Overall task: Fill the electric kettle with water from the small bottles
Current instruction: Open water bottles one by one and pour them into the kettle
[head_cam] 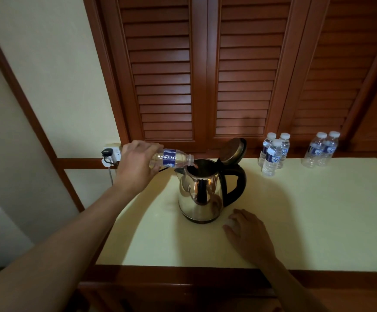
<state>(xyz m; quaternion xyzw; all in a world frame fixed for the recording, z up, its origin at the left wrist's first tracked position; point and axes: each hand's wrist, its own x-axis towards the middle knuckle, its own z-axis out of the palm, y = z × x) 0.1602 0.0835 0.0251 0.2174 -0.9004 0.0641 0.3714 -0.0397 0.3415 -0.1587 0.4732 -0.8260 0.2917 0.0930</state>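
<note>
Centrally, one electric kettle (202,192) stands on the bench (318,221), its lid (233,150) hinged back and its mouth open upward. Left hand (138,164): fingers wrapped round the base end of one uncapped small bottle (171,157). The long axis of the bottle runs nearly level, from the fingers outward to the kettle. Its neck is tipped slightly down and meets the rim of the mouth beside the spout. The kettle thus lies just past the neck, on the side away from the gripping fingers. How much water remains in the bottle cannot be told, so the pour is judged to be under way, and the next move likely calls for more tilt about the neck.

Right hand (248,233): resting on the bench just beside the kettle's base, fingers loosely bent over a pale spot (230,222), possibly a cap. Whether they hold it cannot be told. This hand is the nearer to the spare bottles.

Count: six bottles, namely one held, a group of three (273,154) and a pair (320,150). The last five are capped and upright, well beyond the right fingers. One kettle, one lid.
</note>
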